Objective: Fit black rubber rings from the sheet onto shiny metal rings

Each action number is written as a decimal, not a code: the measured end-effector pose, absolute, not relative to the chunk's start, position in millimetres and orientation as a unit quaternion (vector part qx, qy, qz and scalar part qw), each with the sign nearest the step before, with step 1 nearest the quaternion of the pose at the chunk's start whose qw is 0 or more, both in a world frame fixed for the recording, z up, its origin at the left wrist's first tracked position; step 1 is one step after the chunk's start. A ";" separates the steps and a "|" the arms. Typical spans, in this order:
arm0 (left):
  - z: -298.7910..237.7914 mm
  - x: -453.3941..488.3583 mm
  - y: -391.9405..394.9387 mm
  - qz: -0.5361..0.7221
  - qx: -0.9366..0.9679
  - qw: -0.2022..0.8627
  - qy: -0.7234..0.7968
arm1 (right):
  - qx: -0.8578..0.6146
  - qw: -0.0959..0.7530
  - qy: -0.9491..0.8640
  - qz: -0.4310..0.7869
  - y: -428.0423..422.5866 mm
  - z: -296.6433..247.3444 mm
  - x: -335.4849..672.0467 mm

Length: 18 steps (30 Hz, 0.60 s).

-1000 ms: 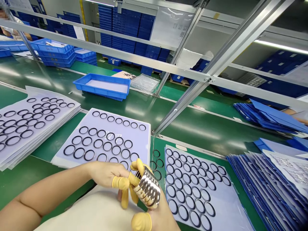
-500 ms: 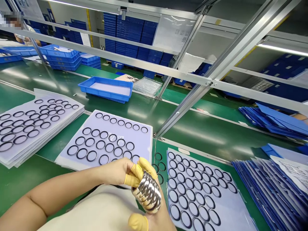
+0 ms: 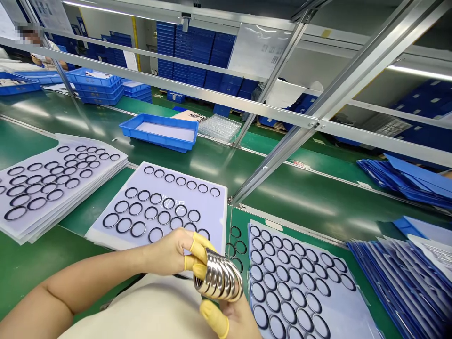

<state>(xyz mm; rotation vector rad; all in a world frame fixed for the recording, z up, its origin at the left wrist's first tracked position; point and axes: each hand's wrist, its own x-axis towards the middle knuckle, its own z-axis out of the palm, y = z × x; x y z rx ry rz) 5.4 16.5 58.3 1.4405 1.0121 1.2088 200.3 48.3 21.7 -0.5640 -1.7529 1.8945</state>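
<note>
A stack of several shiny metal rings (image 3: pixel 221 278) is held in front of my body. My left hand (image 3: pixel 174 252), with yellow finger cots, pinches the stack's left end. Around the right side and underneath, my right hand (image 3: pixel 240 320) supports the stack; its cotted thumb stands apart below the rings, and its other fingers are mostly hidden behind them. Just beyond my hands, dark-rimmed rings (image 3: pixel 163 217) lie in rows on a white sheet (image 3: pixel 208 200). More rings (image 3: pixel 288 312) cover a sheet (image 3: pixel 348 306) to the right. A few loose rings (image 3: pixel 240 247) rest on the green table between the sheets.
Layered sheets (image 3: pixel 102 176) bearing rings lie at left. A blue tray (image 3: pixel 158 136) sits behind the middle sheet. Blue-edged sheets (image 3: pixel 391 282) are stacked at right. A metal frame post (image 3: pixel 275 162) rises from the table. Another person (image 3: pixel 45 54) is at far left.
The ring stack has turned from sloping down to the right to lying more level. My right thumb has shifted right and slightly up. The whole view has moved slightly.
</note>
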 end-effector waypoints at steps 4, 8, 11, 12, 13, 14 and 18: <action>54.6 5.0 15.4 0.500 0.551 0.495 0.447 | -0.187 0.217 -0.610 0.739 53.6 31.2 195.7; 65.3 1.8 16.4 0.498 0.570 0.478 0.445 | -0.145 0.181 -0.549 0.803 58.7 26.5 193.7; 69.5 -2.0 18.1 0.487 0.592 0.467 0.441 | -0.126 0.156 -0.482 0.853 60.8 18.9 195.6; 69.3 -2.9 18.6 0.484 0.599 0.462 0.440 | -0.121 0.155 -0.467 0.862 61.0 18.0 196.1; 68.5 -3.5 19.2 0.481 0.605 0.457 0.441 | -0.114 0.155 -0.458 0.868 60.8 18.4 196.1; 67.5 -3.6 19.8 0.479 0.609 0.451 0.443 | -0.104 0.154 -0.452 0.873 60.4 20.2 195.6; 63.4 0.0 22.5 0.463 0.618 0.454 0.445 | -0.065 0.107 -0.451 0.884 56.4 31.8 189.1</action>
